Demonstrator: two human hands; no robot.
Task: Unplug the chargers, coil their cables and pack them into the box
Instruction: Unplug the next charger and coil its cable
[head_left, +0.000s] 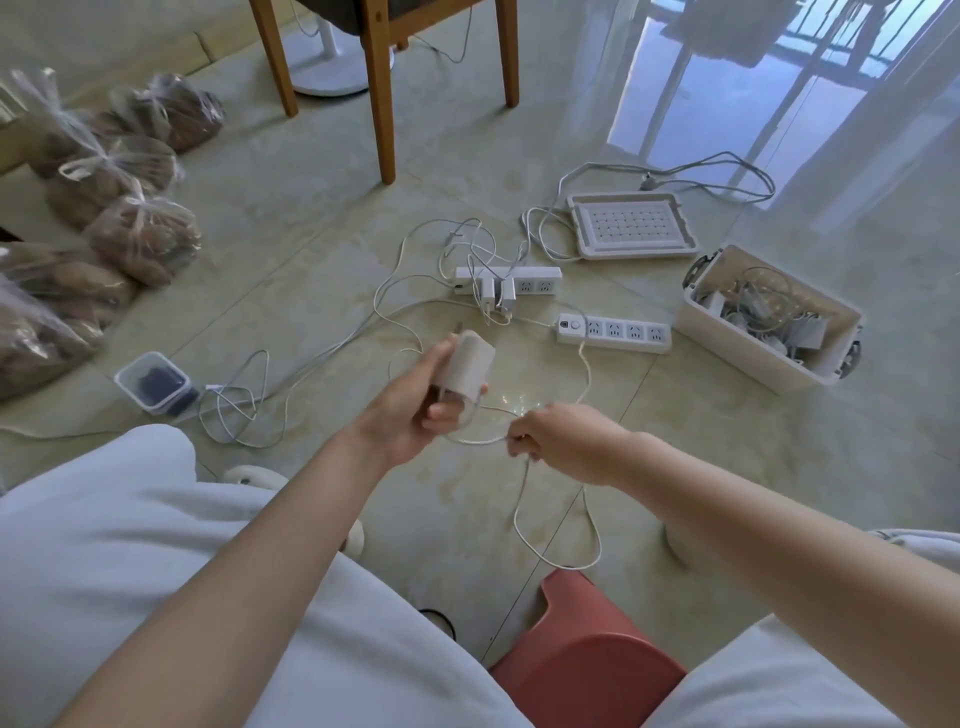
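Charger (464, 366) held in my left hand (415, 410), fingers curled round its body, above the floor (311, 260) in front of the power strips. My right hand (558, 441) pinched its cable (521, 488) just beside the left; the rest hung in a slack loop to the floor near the red stool (582, 654). Two further chargers (496, 293) sat plugged into the far power strip (540, 278). The box (743, 348), open and partly filled, stood well apart to the right. Risk, as I judged it: the trailing loop could snag on the stool or cross the loose cables on the floor, so a hasty wind would tangle or kink it.
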